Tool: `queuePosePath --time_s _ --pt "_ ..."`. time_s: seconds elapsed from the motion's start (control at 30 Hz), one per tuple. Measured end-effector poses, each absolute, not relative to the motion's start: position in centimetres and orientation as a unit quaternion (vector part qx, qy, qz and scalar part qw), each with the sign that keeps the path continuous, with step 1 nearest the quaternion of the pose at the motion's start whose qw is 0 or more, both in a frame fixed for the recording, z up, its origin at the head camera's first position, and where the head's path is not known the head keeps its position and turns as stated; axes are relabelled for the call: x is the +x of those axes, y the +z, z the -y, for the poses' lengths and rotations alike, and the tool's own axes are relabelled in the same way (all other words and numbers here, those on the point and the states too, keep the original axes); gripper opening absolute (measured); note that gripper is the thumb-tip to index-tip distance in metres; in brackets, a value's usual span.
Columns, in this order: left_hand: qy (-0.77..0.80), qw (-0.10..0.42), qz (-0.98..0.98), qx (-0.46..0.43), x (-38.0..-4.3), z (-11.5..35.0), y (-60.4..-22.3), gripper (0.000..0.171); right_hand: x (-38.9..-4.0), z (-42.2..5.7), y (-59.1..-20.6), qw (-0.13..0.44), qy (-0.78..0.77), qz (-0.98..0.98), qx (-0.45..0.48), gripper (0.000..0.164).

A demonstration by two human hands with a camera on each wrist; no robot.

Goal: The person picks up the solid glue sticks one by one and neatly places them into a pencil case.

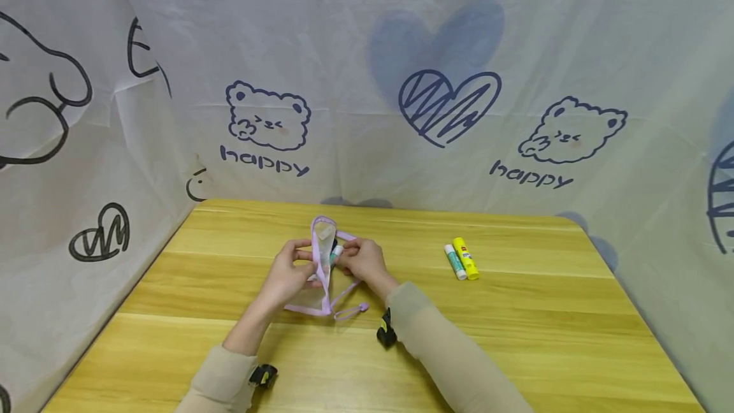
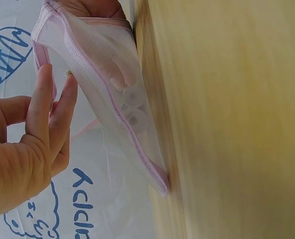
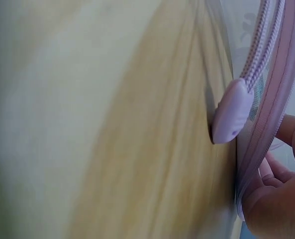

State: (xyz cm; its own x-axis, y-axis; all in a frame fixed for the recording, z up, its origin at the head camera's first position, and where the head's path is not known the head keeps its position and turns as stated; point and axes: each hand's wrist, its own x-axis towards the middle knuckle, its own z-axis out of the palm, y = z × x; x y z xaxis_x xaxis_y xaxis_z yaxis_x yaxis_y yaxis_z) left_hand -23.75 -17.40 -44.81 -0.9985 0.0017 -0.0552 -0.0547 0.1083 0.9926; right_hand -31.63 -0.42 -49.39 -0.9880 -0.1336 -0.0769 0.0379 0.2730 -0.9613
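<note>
A translucent mesh pouch (image 1: 322, 260) with lilac zip edging stands with its mouth parted. My left hand (image 1: 291, 276) holds its left rim between thumb and fingers; the left wrist view shows those fingers (image 2: 43, 99) against the edging. At the mouth, my right hand (image 1: 365, 264) pinches a glue stick (image 1: 336, 253) with a white cap and green label. Through the mesh in the left wrist view, round pale ends (image 2: 132, 119) and a fingertip are visible. A lilac zip pull on a cord (image 3: 232, 112) hangs near my right hand (image 3: 281, 194).
Right of the pouch, a white-and-green glue stick (image 1: 455, 262) lies beside a yellow glue stick (image 1: 466, 259) on the wooden table (image 1: 516, 336). Behind the table hangs a pale cloth (image 1: 355, 113) with drawn hearts and bears. Black wrist cameras (image 1: 387, 329) sit below both cuffs.
</note>
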Motion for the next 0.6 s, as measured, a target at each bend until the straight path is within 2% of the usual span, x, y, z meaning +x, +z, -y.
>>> queuePosePath --time_s 0.6 --pt "0.667 0.016 -0.745 -0.021 -23.7 17.0 -44.8 0.053 -31.3 -0.7 -49.3 0.035 -0.609 -0.791 -0.047 0.037"
